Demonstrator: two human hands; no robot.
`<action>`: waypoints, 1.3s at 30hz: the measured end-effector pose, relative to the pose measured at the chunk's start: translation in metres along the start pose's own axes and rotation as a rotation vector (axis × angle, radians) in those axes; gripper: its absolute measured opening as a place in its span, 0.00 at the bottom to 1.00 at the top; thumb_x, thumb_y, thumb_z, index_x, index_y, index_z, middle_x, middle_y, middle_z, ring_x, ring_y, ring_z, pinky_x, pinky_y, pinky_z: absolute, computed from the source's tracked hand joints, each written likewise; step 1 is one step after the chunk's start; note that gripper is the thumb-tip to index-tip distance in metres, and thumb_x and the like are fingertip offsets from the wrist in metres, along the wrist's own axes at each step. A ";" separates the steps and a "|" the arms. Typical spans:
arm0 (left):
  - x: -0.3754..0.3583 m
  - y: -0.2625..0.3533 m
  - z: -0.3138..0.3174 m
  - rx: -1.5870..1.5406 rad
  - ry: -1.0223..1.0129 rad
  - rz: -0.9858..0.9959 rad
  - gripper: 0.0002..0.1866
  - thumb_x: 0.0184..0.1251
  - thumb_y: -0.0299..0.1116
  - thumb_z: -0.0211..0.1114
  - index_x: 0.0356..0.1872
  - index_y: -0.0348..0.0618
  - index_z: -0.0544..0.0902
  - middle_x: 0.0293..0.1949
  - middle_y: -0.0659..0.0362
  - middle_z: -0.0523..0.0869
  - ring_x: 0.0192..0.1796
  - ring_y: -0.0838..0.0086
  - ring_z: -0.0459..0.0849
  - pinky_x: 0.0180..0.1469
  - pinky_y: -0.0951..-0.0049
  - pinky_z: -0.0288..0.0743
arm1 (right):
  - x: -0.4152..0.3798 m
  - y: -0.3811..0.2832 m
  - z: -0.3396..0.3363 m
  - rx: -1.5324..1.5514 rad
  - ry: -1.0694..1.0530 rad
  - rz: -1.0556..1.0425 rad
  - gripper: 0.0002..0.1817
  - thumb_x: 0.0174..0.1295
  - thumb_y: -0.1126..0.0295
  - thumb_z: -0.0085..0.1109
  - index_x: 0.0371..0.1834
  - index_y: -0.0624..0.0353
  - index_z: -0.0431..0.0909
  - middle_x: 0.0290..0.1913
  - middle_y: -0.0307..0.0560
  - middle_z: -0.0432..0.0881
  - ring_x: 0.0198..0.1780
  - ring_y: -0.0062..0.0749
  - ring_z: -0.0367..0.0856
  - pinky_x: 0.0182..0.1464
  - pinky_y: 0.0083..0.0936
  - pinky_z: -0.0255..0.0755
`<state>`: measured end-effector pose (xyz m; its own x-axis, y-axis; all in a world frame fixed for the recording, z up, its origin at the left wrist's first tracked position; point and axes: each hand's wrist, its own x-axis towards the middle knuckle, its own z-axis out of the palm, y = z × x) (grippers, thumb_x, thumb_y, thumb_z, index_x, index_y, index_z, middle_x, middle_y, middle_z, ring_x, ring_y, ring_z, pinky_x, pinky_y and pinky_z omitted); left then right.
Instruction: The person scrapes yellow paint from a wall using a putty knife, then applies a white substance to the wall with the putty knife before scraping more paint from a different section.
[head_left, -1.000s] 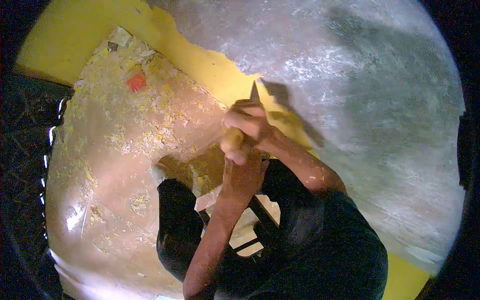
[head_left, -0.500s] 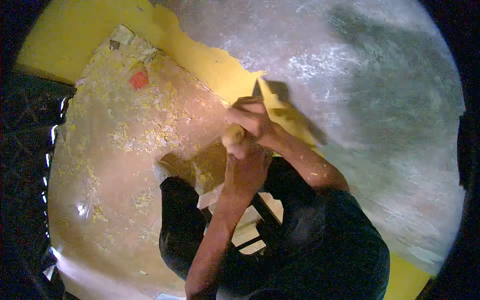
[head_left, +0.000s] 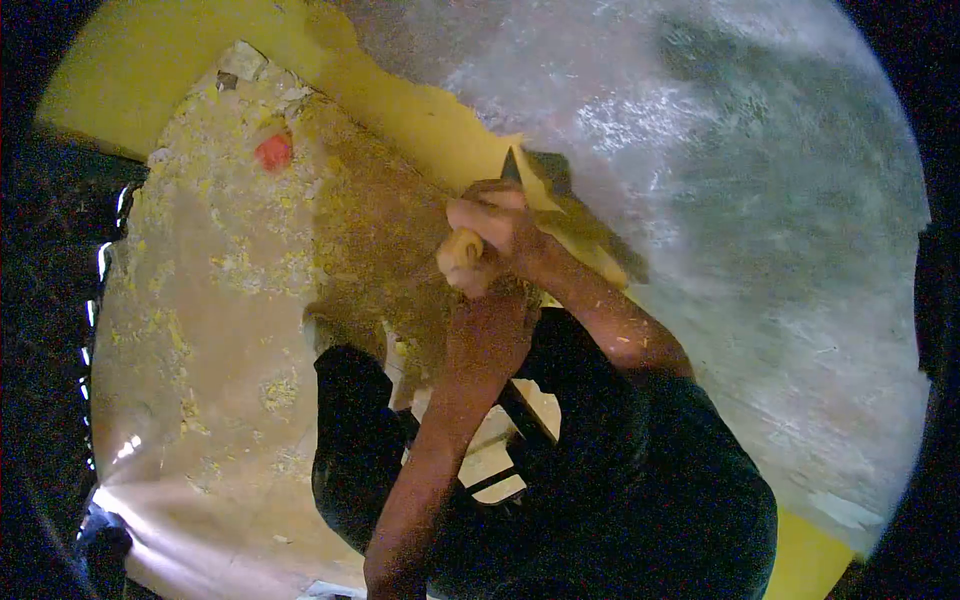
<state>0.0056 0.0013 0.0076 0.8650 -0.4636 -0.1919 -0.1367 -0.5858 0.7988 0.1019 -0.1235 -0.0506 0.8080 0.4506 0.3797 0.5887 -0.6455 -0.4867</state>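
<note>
My right hand (head_left: 493, 222) is closed around a scraper, close against the wall where yellow paint meets bare grey plaster. The scraper's dark, pointed blade (head_left: 512, 166) sticks out beyond my fingers and lies near the edge of the yellow paint (head_left: 440, 125). A pale, rounded handle end (head_left: 462, 255) shows below the knuckles. My left hand (head_left: 488, 312) is closed at the back of the handle, just below my right. Its fingers are partly hidden and a little blurred.
Yellow and white paint flakes (head_left: 245, 265) litter the floor, with a red piece (head_left: 273, 152) among them. Beneath me is a dark-framed stool (head_left: 530, 420). Bare grey wall (head_left: 770, 230) fills the right side. Bright light enters at lower left, beside a dark shape (head_left: 105, 545).
Both hands and the scraper have shifted slightly up and left. A shadow now covers more of the floor beside my hands, and a dark shape has appeared by the light at lower left.
</note>
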 end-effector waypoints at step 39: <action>-0.002 0.004 -0.003 0.086 -0.089 -0.019 0.14 0.61 0.42 0.64 0.39 0.41 0.81 0.40 0.48 0.84 0.42 0.54 0.85 0.52 0.50 0.74 | 0.045 -0.042 -0.054 0.206 -0.082 0.042 0.13 0.42 0.70 0.63 0.16 0.60 0.66 0.17 0.43 0.65 0.18 0.36 0.68 0.20 0.30 0.61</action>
<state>0.0050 0.0018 0.0126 0.8222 -0.5067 -0.2594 -0.1650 -0.6484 0.7432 0.1125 -0.1095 0.0294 0.8261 0.4802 0.2950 0.5409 -0.5286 -0.6542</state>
